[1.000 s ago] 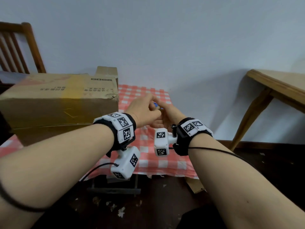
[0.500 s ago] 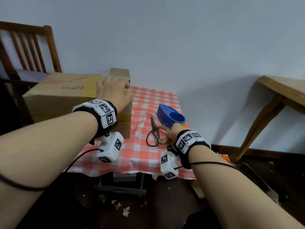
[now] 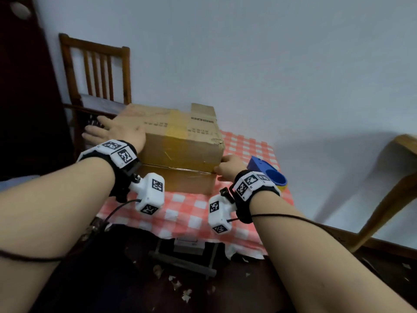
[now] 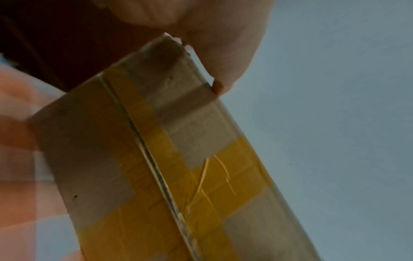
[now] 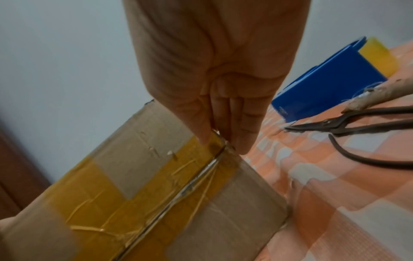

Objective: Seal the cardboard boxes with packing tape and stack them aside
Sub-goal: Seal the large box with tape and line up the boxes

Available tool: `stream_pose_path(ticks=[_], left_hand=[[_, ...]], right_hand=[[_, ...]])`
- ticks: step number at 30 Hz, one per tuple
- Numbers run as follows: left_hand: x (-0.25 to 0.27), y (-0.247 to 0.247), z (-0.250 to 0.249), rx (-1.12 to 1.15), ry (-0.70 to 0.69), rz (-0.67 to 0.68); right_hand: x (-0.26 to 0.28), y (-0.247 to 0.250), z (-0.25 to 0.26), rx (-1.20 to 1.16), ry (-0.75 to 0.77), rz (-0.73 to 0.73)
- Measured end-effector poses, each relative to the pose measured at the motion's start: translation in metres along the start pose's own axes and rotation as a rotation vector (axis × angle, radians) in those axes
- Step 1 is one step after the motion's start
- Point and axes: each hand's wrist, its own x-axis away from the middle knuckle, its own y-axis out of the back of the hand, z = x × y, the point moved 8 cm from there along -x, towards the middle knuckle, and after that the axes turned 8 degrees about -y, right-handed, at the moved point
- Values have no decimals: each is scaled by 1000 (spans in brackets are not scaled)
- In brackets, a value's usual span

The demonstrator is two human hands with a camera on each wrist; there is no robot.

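A cardboard box (image 3: 180, 141) crossed with yellow tape stands on the red-checked tablecloth (image 3: 191, 213). A taped seam (image 5: 190, 187) runs along its front face. My left hand (image 3: 112, 132) lies over the box's left end with the fingers spread. Its thumb (image 4: 223, 58) rests on the box edge. My right hand (image 3: 228, 168) holds the right front corner at the seam, thumb (image 5: 196, 127) on the front face and fingers on the side face. A blue tape dispenser (image 3: 268, 175) with a yellow roll (image 5: 377, 56) sits right of that hand. Dark scissors (image 5: 357, 123) lie beside it.
A second piece of cardboard (image 3: 202, 110) stands up behind the box. A wooden chair (image 3: 97, 71) is at the back left against the wall. A wooden table (image 3: 401, 150) stands on the right. Paper scraps litter the dark floor (image 3: 176, 283) below.
My right hand has left the scissors and gone to the box's right front corner. My left hand slid from the box's right side to its left end. The view turned left.
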Motion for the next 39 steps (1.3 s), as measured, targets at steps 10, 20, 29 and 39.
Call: stream_pose_path(ticks=[10,20,29,39], left_hand=[[-4,8,-8,316,-89,275],[48,22,-97,623,-487,381],[31,13,-72,555,-441,345],[-5,8,6,311,-222,149]], right_hand=[[21,37,6,-197,-54,-263],[70,110,-18,-263,-63,-566],[69,95,-3,-152,47,-521],[46,43,7,-118,30,-406]])
